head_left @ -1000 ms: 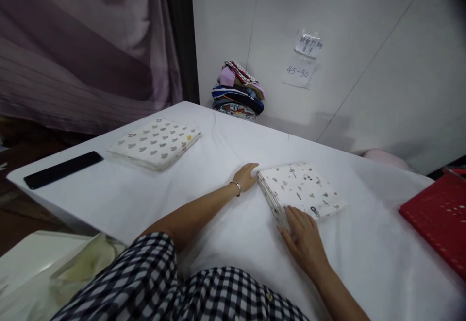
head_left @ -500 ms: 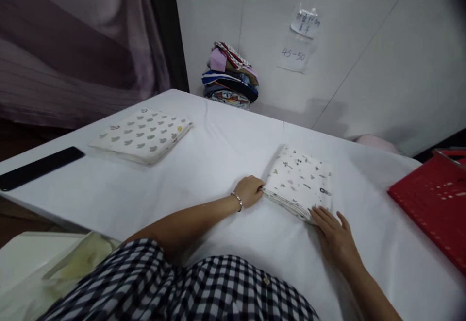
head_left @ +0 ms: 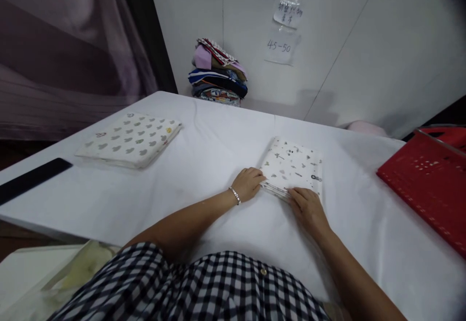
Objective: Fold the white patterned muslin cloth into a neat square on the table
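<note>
Fingertips of the left hand (head_left: 248,184) meet the near left corner of the folded palm-print cloth (head_left: 291,163), with its thumb too hidden to tell whether that corner is pinched or merely touched; the right hand (head_left: 309,209) lays its fingers over the near edge further right, and whether it grips the layers or only presses them cannot be told either. The cloth lies flat on the white table (head_left: 218,151), in front of the person and a little to the right, its stacked layers showing along the near edge between the hands. For handling like this, a light touch should serve best: hold the left corner steady, keep every layer under the fingers together, and work the right hand along the edge so that no ply creeps out. Tugging one side alone would probably skew the rectangle, and hard pressure might drag the top ply over those below. The folded mouse-head-print cloth (head_left: 131,139), well apart to the left, gives a useful comparison for flatness and straight sides.
</note>
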The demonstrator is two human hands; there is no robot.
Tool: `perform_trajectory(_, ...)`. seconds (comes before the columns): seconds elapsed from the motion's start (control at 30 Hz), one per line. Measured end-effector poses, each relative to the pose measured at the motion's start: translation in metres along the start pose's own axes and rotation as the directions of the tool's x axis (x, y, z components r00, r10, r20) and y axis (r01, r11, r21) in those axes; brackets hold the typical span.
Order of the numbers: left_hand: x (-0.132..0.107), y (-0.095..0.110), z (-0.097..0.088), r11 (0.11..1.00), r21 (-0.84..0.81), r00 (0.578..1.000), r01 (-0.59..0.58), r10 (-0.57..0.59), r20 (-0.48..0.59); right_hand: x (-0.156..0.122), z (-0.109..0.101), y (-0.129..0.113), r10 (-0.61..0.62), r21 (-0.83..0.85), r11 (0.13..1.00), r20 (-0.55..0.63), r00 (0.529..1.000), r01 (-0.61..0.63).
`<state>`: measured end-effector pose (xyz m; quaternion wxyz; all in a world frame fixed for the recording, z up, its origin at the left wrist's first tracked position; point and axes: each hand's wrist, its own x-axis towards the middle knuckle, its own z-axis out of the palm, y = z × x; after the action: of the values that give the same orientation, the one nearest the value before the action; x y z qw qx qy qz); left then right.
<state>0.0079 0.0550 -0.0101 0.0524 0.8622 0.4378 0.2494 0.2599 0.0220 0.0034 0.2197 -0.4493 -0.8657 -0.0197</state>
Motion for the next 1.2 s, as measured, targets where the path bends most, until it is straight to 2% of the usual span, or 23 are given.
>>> perform_trajectory(0.27, -0.001, 0.000, -0.003, 0.994, -0.106, 1.000, 0.031, -0.031, 0.005, 0.001, 0.000, 0.000, 0.048, 0.050, 0.998, 0.006, 0.999, -0.048)
perform_trajectory(0.5, 0.004, 0.003, -0.002, 0.997, -0.041, 0.998, -0.063, 0.063, 0.013, 0.016, 0.005, -0.009, 0.018, 0.014, 1.000, 0.027, 0.999, -0.018)
perform_trajectory(0.73, 0.004, -0.005, 0.004, 0.997, -0.055, 0.999, -0.047, 0.048, 0.015, 0.014, 0.012, -0.013, 0.030, 0.010, 0.999, 0.008, 1.000, -0.031)
perform_trajectory(1.07, 0.004, -0.005, 0.003, 0.992, -0.125, 0.999, -0.034, 0.032, -0.018, 0.023, 0.017, -0.017, -0.001, 0.008, 1.000, 0.020, 1.000, 0.000)
perform_trajectory(1.2, 0.004, -0.004, 0.004, 0.991, -0.119, 0.997, -0.066, 0.063, -0.035, 0.023, 0.024, -0.015, 0.003, 0.036, 0.999, -0.035, 0.999, -0.001)
